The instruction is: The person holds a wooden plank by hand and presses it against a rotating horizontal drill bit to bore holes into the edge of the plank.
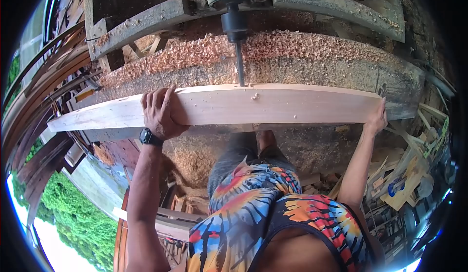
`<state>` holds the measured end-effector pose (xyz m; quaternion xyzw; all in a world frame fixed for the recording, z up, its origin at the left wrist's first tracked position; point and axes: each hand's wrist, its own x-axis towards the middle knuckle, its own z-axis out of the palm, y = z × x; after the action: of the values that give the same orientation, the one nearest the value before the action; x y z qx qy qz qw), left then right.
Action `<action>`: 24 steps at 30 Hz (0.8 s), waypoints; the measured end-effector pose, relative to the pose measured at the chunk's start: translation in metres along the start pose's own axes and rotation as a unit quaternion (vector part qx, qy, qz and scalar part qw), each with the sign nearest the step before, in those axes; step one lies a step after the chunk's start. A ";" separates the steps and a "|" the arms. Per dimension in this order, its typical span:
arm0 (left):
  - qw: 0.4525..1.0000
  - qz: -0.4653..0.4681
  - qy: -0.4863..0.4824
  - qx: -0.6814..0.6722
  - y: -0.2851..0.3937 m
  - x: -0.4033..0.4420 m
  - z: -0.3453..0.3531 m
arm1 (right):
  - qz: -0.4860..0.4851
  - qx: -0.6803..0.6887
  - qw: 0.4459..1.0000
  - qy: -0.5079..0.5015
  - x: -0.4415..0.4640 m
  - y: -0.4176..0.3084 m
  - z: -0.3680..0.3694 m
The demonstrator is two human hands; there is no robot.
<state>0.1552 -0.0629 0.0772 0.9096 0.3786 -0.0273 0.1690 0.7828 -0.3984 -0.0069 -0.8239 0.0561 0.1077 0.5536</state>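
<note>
A long pale wooden board [282, 105] lies across the bench, on its edge against the boring machine's drill bit [240, 65]. The bit's tip meets the board's far edge near the middle. My left hand [160, 113], with a black watch at the wrist, grips the board left of the bit, fingers over its far edge. At the board's right end my right hand [377, 116] is wrapped round the corner. A small clump of shavings sits on the board's face just below the bit.
Wood chips [312, 48] are heaped along the bench behind the board. A grey beam [336, 8] and the machine's chuck [234, 23] stand beyond. Scrap wood [409, 179] is piled at the right, with long strips stacked at the left.
</note>
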 end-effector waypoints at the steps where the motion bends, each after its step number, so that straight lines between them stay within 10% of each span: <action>1: 1.000 0.003 0.002 -0.001 0.000 -0.001 0.000 | 0.000 0.000 1.000 0.004 0.000 -0.001 0.000; 24: 0.999 0.019 0.021 0.015 -0.001 0.007 0.001 | -0.020 0.002 1.000 0.019 0.003 -0.010 0.019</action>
<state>0.1595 -0.0581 0.0751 0.9194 0.3646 -0.0105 0.1475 0.7855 -0.3774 -0.0052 -0.8254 0.0501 0.0811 0.5565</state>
